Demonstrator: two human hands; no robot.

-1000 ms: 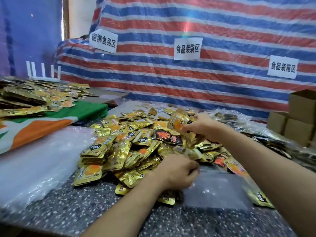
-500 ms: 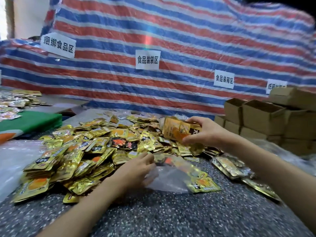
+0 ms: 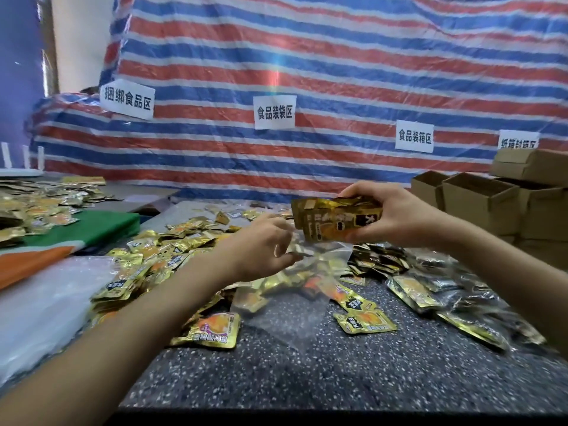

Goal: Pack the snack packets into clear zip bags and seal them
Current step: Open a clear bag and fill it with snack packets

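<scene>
Holding a small stack of gold snack packets (image 3: 330, 226) above the table, the person's right hand (image 3: 399, 216) is at about one o'clock from the table's middle. Its thumb is under the stack and its fingers are curled over the top, so the grasp is firm.

The left hand (image 3: 261, 250) is just beside it, at about eleven o'clock. Its fingers are bent and pinch the upper edge of a clear zip bag (image 3: 285, 318). The bag hangs down from this hand and its lower part lies on the speckled dark table (image 3: 307, 388). The stack is just above the bag's upper edge; whether it touches the bag, I cannot tell.

A big pile of packets (image 3: 159, 256) covers the table from nine to twelve o'clock. Two loose packets (image 3: 365, 321) lie at four o'clock, near the bag. At three o'clock are darker packets (image 3: 381, 259), and beyond them bags that seem filled, but they are blurred.

At nine o'clock I see a green and orange cloth (image 3: 92, 229) and, nearer, some clear plastic sheets (image 3: 46, 305). Open cardboard boxes (image 3: 479, 195) stand at two o'clock. A striped tarpaulin (image 3: 338, 56) with white paper signs (image 3: 274, 112) hangs behind.
</scene>
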